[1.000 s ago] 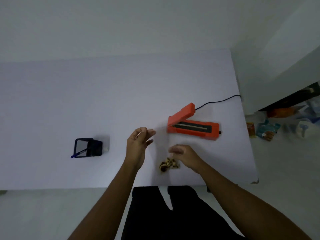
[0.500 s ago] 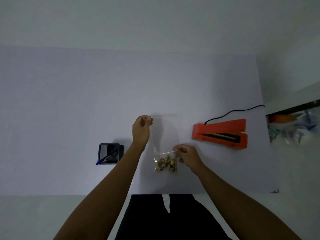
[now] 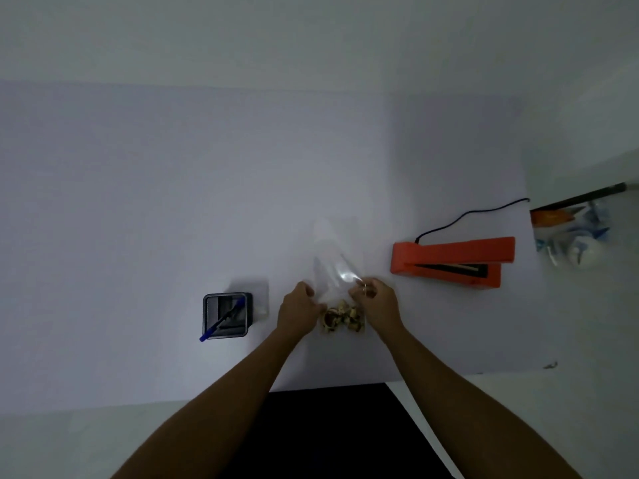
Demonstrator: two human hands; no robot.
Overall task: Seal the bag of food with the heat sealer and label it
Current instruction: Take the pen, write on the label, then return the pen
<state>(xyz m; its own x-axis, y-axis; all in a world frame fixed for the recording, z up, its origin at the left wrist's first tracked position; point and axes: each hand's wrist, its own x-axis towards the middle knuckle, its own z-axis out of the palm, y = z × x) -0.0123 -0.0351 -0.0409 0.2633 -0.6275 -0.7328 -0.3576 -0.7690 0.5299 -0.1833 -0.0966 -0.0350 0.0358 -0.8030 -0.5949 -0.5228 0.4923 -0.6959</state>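
Closer together than a moment ago, the left hand (image 3: pixel 299 307) and right hand (image 3: pixel 378 302) pinch the bag (image 3: pixel 333 271) at its sides with curled fingers, just above the food (image 3: pixel 342 318). Its empty neck runs toward 12 o'clock. At 2 o'clock, nearer the right hand, lies the heat sealer (image 3: pixel 453 261).

Both hands meet over a white table (image 3: pixel 173 202). The left hand (image 3: pixel 299 311) grips the left edge of a clear bag (image 3: pixel 333 271), and the right hand (image 3: pixel 378 305) pinches its right edge. The bag's empty upper part stretches away toward 12 o'clock, and brown pieces of food (image 3: pixel 342 318) sit bunched at its near end between the two hands. At 3 o'clock from the bag lies an orange heat sealer (image 3: pixel 453 261), its black cord (image 3: pixel 466 216) trailing toward 2 o'clock. At 9 o'clock stands a black pen holder (image 3: pixel 226 314) holding a blue pen (image 3: pixel 221 321).
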